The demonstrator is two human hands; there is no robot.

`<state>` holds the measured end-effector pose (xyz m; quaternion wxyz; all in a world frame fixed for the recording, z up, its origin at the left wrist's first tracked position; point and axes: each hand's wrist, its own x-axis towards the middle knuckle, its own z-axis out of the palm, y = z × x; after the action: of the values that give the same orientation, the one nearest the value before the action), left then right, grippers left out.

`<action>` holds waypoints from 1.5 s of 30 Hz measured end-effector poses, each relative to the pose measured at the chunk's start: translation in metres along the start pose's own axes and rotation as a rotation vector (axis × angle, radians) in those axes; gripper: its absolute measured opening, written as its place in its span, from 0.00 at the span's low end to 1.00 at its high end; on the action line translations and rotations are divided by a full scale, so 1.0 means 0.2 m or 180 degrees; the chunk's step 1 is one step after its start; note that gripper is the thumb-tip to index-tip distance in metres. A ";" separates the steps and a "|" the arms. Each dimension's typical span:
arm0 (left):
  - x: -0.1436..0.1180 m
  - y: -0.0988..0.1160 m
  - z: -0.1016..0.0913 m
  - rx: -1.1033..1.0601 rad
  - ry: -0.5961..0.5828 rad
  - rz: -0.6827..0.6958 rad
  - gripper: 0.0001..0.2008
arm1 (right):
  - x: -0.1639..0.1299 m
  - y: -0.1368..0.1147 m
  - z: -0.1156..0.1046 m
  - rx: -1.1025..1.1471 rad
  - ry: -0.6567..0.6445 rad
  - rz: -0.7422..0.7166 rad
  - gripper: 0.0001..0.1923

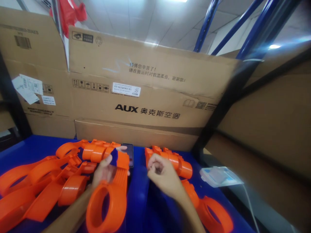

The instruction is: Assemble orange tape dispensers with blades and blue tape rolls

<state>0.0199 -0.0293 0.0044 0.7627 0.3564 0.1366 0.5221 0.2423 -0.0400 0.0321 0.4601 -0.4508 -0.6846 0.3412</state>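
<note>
Large cardboard boxes [145, 94] are standing stacked along the far edge of the blue table [34, 147], filling most of the view; the front one is carrying black "AUX" lettering and a white label [126, 89]. Blue steel racking beams [206, 24] are rising diagonally behind them toward a white panelled ceiling [136, 19], where a ceiling light [274, 46] is glowing at the right. A dark upright post [225, 100] is leaning past more brown cardboard [272, 119] on the right. Something red [70, 14] is hanging at the top left.
</note>
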 end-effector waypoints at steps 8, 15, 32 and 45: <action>0.00 -0.07 0.07 0.0422 -0.0005 0.0126 0.28 | 0.03 0.01 0.08 0.1117 0.0790 -0.0005 0.13; 0.06 -0.08 -0.02 0.0092 0.0357 0.0254 0.27 | 0.01 -0.02 0.19 0.1132 0.0235 -0.0241 0.17; 0.05 -0.12 0.01 0.0110 0.0396 0.0512 0.23 | -0.01 -0.02 0.20 0.0742 0.0510 -0.0540 0.15; 0.02 -0.14 0.02 0.0493 0.0755 0.0991 0.24 | 0.00 -0.04 0.10 -0.0399 0.0488 -0.1264 0.20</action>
<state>0.0426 -0.0327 -0.0116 0.6217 0.3668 0.2085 0.6599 0.2220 -0.0446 0.0321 0.5400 -0.3595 -0.7428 0.1654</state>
